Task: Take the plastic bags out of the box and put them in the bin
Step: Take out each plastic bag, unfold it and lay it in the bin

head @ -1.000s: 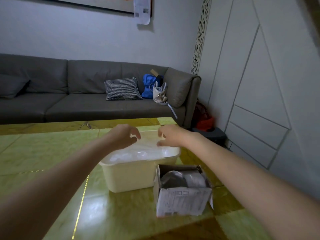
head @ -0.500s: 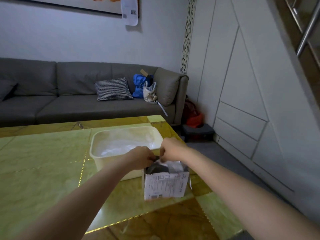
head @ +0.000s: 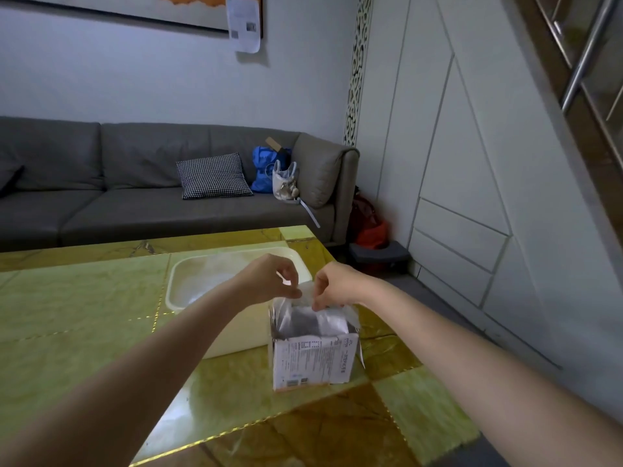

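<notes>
Both hands were pinched shut on the top edge of a thin clear plastic bag [head: 305,299], the left hand [head: 269,281] and right hand [head: 333,286] close together just above the small open white cardboard box [head: 313,360], so the bag was only partly lifted out with its lower part inside. Beyond the hands on the glossy green-and-gold desk [head: 84,315], the cream rectangular plastic bin [head: 236,335] seemed already to hold some clear plastic, so the job looked partly done. Print covered the box's front, too small to read.
</notes>
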`<state>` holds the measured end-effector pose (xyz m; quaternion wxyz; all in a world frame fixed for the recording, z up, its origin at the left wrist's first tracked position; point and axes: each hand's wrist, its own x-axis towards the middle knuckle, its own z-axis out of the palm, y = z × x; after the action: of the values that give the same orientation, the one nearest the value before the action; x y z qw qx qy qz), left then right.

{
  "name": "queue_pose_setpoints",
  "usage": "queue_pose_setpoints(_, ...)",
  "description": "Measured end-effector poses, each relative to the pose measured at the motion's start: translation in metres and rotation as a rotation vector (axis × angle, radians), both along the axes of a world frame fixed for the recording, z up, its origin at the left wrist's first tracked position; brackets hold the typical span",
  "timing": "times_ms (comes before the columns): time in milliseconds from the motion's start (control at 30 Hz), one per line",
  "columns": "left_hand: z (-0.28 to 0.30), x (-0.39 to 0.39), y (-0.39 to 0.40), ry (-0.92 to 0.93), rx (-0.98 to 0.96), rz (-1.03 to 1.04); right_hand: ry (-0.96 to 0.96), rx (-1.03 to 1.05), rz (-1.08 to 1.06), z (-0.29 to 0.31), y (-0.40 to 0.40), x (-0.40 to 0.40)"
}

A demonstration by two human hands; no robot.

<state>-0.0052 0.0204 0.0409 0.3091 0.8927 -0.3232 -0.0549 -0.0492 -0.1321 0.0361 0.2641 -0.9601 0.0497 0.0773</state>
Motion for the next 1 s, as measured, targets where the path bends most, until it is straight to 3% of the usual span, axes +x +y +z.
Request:
queue_pose_setpoints(100,0.008,-0.002,0.000,0.151,-0.207,-0.014,-0.003,0.102,0.023,0.012,0.001,0.000)
queue_pose_setpoints(233,0.019,0.000,0.006,0.295,-0.382,-0.011,-0.017,0.691,-0.121,0.037,-0.003,0.003)
queue_pose_setpoints(300,0.022,0.001,0.010,0.343,-0.442,-0.045,0.004,0.824,-0.198,0.043,-0.004,0.004)
queue_pose_setpoints(500,0.024,-0.003,0.028,0.337,-0.431,-0.139,0.079,0.712,-0.247,0.042,0.002,-0.001)
queue_pose_setpoints(567,0.025,-0.004,0.034,0.340,-0.419,-0.118,0.016,0.702,-0.222,0.041,0.005,0.000)
queue_pose_setpoints(767,0.017,-0.002,0.046,0.715,-0.488,-0.046,-0.236,0.651,-0.162,0.051,0.004,0.001)
queue_pose_setpoints(833,0.014,0.002,0.047,0.682,-0.514,-0.057,-0.268,0.608,-0.135,0.056,0.003,-0.002)
queue_pose_setpoints(1000,0.014,0.007,0.049,0.595,-0.691,0.082,-0.441,0.753,-0.171,0.061,-0.005,-0.003)
